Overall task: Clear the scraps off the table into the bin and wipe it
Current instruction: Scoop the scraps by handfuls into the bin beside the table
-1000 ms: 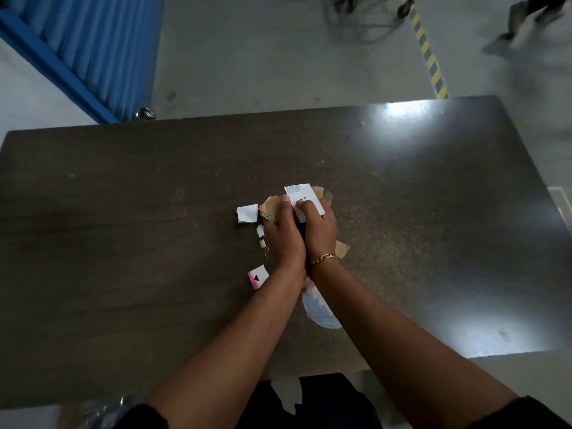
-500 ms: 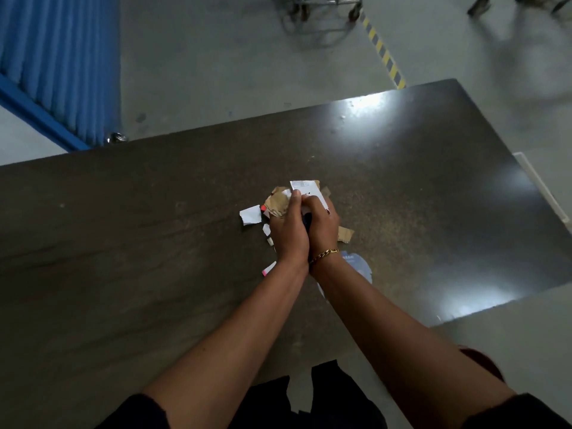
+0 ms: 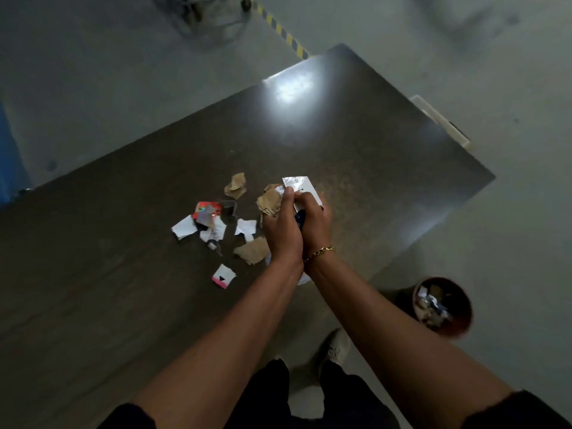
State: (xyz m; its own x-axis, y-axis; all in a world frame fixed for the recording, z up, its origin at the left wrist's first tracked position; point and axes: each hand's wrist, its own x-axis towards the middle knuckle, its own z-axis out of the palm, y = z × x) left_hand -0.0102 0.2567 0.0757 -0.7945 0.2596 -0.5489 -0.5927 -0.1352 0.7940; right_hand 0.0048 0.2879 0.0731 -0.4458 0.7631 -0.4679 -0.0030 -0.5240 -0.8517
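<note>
My left hand (image 3: 280, 230) and my right hand (image 3: 315, 219) are cupped together above the dark table (image 3: 371, 144), gripping a bundle of scraps: brown cardboard (image 3: 268, 203) in the left, a white paper slip (image 3: 301, 184) in the right. Loose scraps lie on the table to the left: a brown piece (image 3: 236, 184), a red wrapper (image 3: 206, 212), white bits (image 3: 185, 227), a torn cardboard piece (image 3: 253, 250) and a pink-edged white card (image 3: 223, 276). The round bin (image 3: 442, 306), with scraps inside, stands on the floor at the lower right.
The table's right corner (image 3: 492, 178) ends near the bin. A white strip (image 3: 441, 120) lies on the floor beyond it. A wheeled cart (image 3: 213, 4) and yellow-black floor tape (image 3: 281, 30) are at the far side. My shoe (image 3: 335, 348) is below the table edge.
The view has swung right, so the bin has come into sight. My hands have lifted with the bundle, and several scraps have spread out on the table to their left.
</note>
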